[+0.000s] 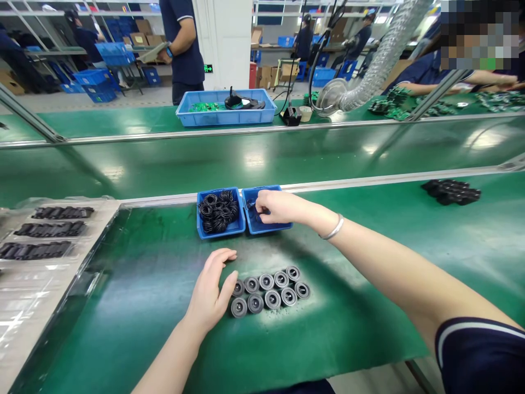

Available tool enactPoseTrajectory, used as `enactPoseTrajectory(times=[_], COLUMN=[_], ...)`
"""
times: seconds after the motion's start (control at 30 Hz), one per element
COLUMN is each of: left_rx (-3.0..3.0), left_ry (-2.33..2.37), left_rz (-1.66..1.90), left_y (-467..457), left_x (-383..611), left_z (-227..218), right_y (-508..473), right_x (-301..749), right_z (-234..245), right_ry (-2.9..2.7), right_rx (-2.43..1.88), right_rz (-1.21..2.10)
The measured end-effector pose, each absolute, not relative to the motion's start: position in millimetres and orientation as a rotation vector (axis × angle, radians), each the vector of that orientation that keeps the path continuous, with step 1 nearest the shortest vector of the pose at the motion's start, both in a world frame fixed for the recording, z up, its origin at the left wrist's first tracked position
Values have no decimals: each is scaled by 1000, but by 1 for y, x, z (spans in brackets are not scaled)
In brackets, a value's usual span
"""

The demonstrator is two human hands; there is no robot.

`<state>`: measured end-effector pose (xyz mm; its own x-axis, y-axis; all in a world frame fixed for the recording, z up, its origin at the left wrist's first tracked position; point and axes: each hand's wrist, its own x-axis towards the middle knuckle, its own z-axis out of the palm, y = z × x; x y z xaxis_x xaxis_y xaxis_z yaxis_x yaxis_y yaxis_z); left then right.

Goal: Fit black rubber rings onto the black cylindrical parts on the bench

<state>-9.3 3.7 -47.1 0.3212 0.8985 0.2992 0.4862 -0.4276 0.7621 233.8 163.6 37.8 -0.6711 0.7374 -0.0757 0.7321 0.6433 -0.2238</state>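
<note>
Two rows of round dark grey parts with hollow centres (273, 299) stand on the green table mat. Beside their left end rests my left hand (213, 284), empty, its fingers and thumb apart. My right hand (276, 207) reaches into the right small blue bin (268, 227), fingers curled together; what they hold, if anything, is hidden. Some small dark pieces show in that bin next to my fingertips. Touching it on the left is another blue bin (221, 236), heaped with black rings (219, 210).
Trays with rows of black parts (49, 232) lie at the left. A cluster of black parts (451, 191) sits at the far right. Behind a metal rail (164, 137) are a larger blue bin (225, 117), a flexible duct (369, 71), green circuit boards (394, 104) and several co-workers.
</note>
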Motion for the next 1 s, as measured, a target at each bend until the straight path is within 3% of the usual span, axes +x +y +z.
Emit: enactPoseTrajectory(times=[0.37,0.57,0.7,1.0], left_rx=[1836,1657,1700,1580], left_ry=[1228,1087,1231,1286], left_rz=[1175,1115,1075,1065], left_y=[5,14,22,27], left_x=[3,27,28,26], left_z=[-38,-16,-11,-7], right_y=[107,62,54,50], right_x=[236,216,218,217], right_z=[32,23,16,1], right_ry=[-2186,-1943,-1840,-1423], right_rx=[-1290,-1101,-1115,-899], right_rz=[948,1142,1153,1583])
